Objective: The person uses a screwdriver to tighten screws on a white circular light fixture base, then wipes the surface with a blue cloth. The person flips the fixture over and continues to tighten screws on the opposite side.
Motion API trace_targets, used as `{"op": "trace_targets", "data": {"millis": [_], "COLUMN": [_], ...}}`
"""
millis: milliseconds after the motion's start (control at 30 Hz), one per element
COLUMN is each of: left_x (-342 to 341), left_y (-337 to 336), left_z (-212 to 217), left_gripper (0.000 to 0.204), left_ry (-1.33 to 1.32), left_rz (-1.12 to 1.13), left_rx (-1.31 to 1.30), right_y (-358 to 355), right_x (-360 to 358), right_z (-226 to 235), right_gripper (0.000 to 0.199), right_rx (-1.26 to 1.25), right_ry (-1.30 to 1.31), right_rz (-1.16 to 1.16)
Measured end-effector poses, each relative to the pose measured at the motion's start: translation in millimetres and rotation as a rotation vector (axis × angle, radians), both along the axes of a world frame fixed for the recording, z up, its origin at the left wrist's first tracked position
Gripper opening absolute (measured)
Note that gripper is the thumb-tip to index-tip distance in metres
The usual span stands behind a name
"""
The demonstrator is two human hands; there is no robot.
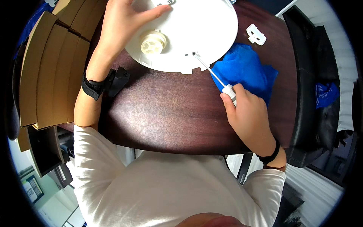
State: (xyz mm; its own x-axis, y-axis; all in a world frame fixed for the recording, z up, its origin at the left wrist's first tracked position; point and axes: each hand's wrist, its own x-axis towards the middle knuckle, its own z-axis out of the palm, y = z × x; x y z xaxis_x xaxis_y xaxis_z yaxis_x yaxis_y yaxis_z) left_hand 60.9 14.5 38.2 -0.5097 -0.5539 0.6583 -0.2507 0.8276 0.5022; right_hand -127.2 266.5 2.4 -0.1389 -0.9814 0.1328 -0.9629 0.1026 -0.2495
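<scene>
A large white round lamp base or cover lies on the table, its top cut off by the picture's edge. It carries a cream-coloured socket-like ring and small screws. My left hand is over its left rim, thumb stretched across the white surface near a metal screw; its other fingers are mostly out of view. In my right hand is a screwdriver with a white handle, fingers closed round it. Its tip meets a dark screw near the round part's lower edge. Nearby lies a blue cloth-like bag.
A small white plastic bracket sits on the dark wooden table at the far right. Cardboard boxes line the left side. To the right stands a black chair or sofa with a blue item on it.
</scene>
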Motion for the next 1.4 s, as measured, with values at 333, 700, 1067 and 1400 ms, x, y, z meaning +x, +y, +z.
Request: {"op": "trace_targets", "data": {"millis": [333,700,1067,1400], "left_x": [-3,1,0,-4], "left_y": [4,16,7,27], "left_z": [4,16,7,26], "left_gripper": [0.045,0.046,0.042,0.041], "left_ry": [0.008,-0.101,0.000,-0.071], "left_rz": [-0.019,0.070,-0.052,0.061], "left_rx": [0.037,0.034,0.015,0.130], "right_y": [-6,-5,1,-7], "right_x": [-10,-2,-7,6], "right_z": [-32,-20,0,0], "right_gripper": [0.033,0.036,0.030,0.030], "right_rx": [0.002,0.570,-0.016,0.074], "right_ry": [-0.484,-1.709,-0.064,0.150], "right_rz": [0.043,-0.248,0.005,-0.010]}}
